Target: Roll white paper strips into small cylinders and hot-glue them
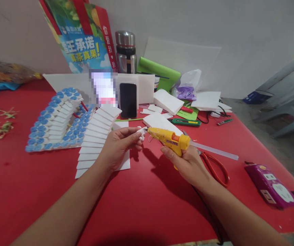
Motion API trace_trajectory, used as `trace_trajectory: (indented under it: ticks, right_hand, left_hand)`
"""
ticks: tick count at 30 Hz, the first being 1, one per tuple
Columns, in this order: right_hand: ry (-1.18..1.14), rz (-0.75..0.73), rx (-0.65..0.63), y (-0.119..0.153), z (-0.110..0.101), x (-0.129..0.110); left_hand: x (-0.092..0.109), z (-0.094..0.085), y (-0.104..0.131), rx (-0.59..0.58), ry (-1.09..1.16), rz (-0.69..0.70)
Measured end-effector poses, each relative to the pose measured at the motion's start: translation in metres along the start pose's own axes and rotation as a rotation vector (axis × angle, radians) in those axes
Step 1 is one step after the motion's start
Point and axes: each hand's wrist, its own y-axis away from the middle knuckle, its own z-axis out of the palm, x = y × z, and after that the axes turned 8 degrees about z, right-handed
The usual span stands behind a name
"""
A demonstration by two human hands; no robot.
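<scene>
Head camera: nearest the near right corner of the red tabletop (142, 208) lies a purple box (272, 186) with a cable at its end. Inward from it, over the middle, the right hand (188, 162) is wrapped round the grip of a yellow glue gun (162, 134), whose clear glue stick (216, 151) juts out behind; held level, it seems aimed so the nozzle meets the work. The left hand (122, 145) pinches a small white piece (142, 132) just at that nozzle (whether they touch, I cannot tell), by the fingertips, likely to leave its facing side free. Red-handled pliers (218, 171) lie beside the right wrist, within easy reach. Beyond the left hand, a stepped fan of white strips (92, 148) overlaps, probably to keep its tiers even; a blue-and-white dotted form (38, 133) sits toward the left edge. Farther off are a green cutter (185, 122) and an upright dark phone (128, 100), then, along the far edge, a steel flask (125, 51) and a printed bag (85, 46).
</scene>
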Motion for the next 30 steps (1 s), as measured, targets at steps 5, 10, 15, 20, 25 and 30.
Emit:
trace_trajectory:
  ticks: [5, 10, 15, 20, 25, 30]
  right_hand:
    - [-0.011, 0.002, -0.001, -0.001, -0.001, 0.0]
    - [-0.017, 0.042, 0.009, -0.001, -0.002, -0.002]
    - [-0.044, 0.114, 0.057, -0.002, -0.003, 0.002]
    - [-0.084, 0.2, 0.133, -0.005, -0.01, 0.005]
    - [0.017, 0.225, 0.242, -0.002, -0.043, -0.002]
    - [0.238, 0.299, 0.471, 0.015, -0.089, 0.035]
  left_hand:
    - [0.001, 0.001, 0.0, 0.012, 0.042, 0.002]
    - [0.004, 0.003, 0.0, 0.019, 0.109, -0.018]
    - [0.006, 0.003, -0.001, 0.019, 0.159, -0.039]
    - [0.002, -0.001, -0.002, 0.026, 0.156, -0.062]
    - [0.0, -0.003, -0.002, 0.005, 0.121, -0.037]
    - [0.002, -0.001, 0.001, 0.004, 0.096, -0.052]
